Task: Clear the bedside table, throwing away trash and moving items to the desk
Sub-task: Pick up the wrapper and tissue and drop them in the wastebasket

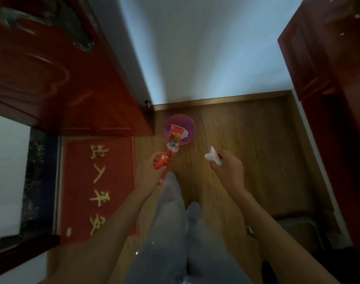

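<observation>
My left hand (149,170) grips a long red snack wrapper (171,148) with white and yellow print. Its far end reaches over the near rim of a purple trash bin (190,128) that stands on the wooden floor by the wall. My right hand (226,167) pinches a crumpled white tissue (211,157), held in the air to the right of the bin and a little nearer to me. The bedside table and the desk are out of view.
An open red wooden door (62,78) fills the upper left, with a red doormat (97,187) bearing yellow characters below it. A red cabinet (328,68) stands at the right, a dark stool or box (298,228) at lower right. My grey-trousered legs (175,232) are below.
</observation>
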`<state>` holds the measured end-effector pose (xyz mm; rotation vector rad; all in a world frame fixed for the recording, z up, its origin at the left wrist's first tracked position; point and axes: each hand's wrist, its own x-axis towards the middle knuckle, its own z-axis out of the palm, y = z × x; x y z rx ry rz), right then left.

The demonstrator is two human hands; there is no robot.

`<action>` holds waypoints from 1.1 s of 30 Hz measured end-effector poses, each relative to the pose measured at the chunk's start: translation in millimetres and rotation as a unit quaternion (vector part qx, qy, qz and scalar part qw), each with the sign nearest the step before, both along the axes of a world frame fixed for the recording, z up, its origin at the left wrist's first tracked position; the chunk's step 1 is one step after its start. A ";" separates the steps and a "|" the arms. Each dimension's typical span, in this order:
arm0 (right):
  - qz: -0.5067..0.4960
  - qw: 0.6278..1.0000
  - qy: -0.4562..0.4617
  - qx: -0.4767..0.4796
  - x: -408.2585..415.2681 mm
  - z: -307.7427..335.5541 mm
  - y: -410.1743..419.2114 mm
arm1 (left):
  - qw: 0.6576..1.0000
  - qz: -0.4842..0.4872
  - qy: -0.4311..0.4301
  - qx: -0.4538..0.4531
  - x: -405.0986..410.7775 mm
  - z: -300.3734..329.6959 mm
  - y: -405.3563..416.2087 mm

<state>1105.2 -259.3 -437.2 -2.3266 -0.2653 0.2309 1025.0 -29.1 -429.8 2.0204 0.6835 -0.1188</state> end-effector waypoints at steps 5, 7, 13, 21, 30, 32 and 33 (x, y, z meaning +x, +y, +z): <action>-0.051 0.998 0.022 -0.026 59.6 -18.9 28.3 | 0.999 -0.006 0.026 -0.025 70.5 -24.2 24.6; -0.063 0.997 0.034 -0.026 80.8 -28.2 38.7 | 0.999 -0.008 0.044 -0.022 94.1 -35.5 35.7; -0.077 0.993 0.079 -0.029 128.9 -60.0 61.3 | 0.995 -0.020 0.102 -0.001 144.5 -80.6 59.0; -0.126 0.978 0.162 0.022 167.7 -159.2 54.7 | 0.989 -0.006 0.149 -0.022 200.1 -191.6 58.0; -0.137 0.969 0.197 -0.052 203.2 -274.5 32.3 | 0.986 0.044 0.159 -0.037 252.6 -315.4 49.0; -0.118 0.971 0.201 -0.048 209.5 -293.2 32.8 | 0.980 0.042 0.187 -0.049 256.0 -342.7 47.4; -0.108 0.973 0.198 -0.044 212.5 -301.3 33.9 | 0.976 0.036 0.208 -0.052 256.9 -356.1 47.2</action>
